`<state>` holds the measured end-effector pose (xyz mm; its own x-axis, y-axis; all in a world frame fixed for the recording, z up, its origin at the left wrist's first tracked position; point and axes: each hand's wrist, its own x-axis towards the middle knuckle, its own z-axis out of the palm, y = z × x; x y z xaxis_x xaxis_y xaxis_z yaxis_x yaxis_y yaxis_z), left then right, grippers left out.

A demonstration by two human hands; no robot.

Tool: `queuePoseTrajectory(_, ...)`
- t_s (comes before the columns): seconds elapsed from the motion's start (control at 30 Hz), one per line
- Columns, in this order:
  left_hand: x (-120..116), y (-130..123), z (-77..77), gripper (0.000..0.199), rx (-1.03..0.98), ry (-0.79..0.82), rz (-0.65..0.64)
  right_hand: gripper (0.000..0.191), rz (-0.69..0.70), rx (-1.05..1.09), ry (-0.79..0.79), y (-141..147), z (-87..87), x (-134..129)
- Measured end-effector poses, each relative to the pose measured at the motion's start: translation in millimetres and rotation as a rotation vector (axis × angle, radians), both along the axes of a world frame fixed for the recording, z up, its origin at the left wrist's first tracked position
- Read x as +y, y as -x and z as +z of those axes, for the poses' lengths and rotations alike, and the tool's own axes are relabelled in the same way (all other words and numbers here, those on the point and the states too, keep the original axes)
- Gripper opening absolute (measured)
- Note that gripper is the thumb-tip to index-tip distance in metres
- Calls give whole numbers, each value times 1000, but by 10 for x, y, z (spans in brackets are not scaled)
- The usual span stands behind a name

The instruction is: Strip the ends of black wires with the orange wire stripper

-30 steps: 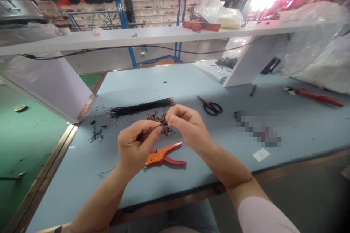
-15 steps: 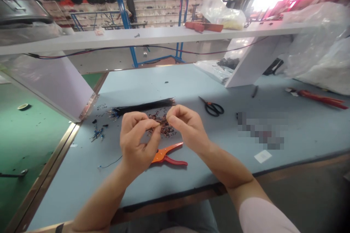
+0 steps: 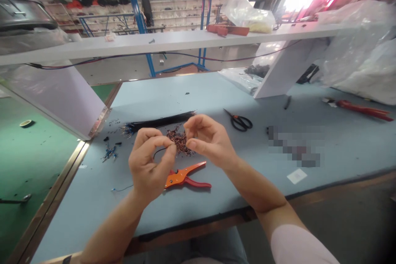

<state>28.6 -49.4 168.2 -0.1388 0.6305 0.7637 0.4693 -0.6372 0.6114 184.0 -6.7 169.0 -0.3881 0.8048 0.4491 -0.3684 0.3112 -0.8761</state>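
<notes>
My left hand (image 3: 150,163) pinches the end of a thin black wire (image 3: 158,149) between thumb and forefinger. The wire loops behind that hand, and a blue-tipped end (image 3: 114,190) lies on the table to its left. Close by on the right, my right hand (image 3: 213,142) is open, thumb and forefinger apart with nothing visible between them. Beyond both hands lies a pile of small copper-coloured scraps (image 3: 176,136). A bundle of black wires (image 3: 161,121) rests behind the pile. Below the hands sits an orange and red wire stripper (image 3: 182,176), partly hidden by my left hand.
Black-handled scissors (image 3: 241,123) lie right of the hands. Several blue-tipped pieces (image 3: 109,153) are at the left. A white card (image 3: 297,176) and red-handled tool (image 3: 365,109) lie to the right. A white shelf (image 3: 179,43) spans the table's back.
My right hand has opened its thumb and forefinger. My left hand has shifted slightly left and down, still pinching the wire, so the hands are farther apart.
</notes>
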Motion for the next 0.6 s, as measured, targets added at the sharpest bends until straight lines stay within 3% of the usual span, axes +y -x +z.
queuePoseTrajectory(0.13, 57, 56, 1, 9, -266, 277, -233, 29, -49, -39, -66, 17, 14, -8)
queuePoseTrajectory(0.27, 115, 74, -6, 15, -391, 431, -392, 27, -64, -83, -82, 57, 16, -26)
queuePoseTrajectory(0.43, 151, 37, 0, 18, -442, 576, -506, 9, -76, -83, -101, 75, 0, -25)
queuePoseTrajectory(0.6, 163, 37, -6, 17, -449, 689, -587, 11, -201, -115, -183, 54, 25, -61)
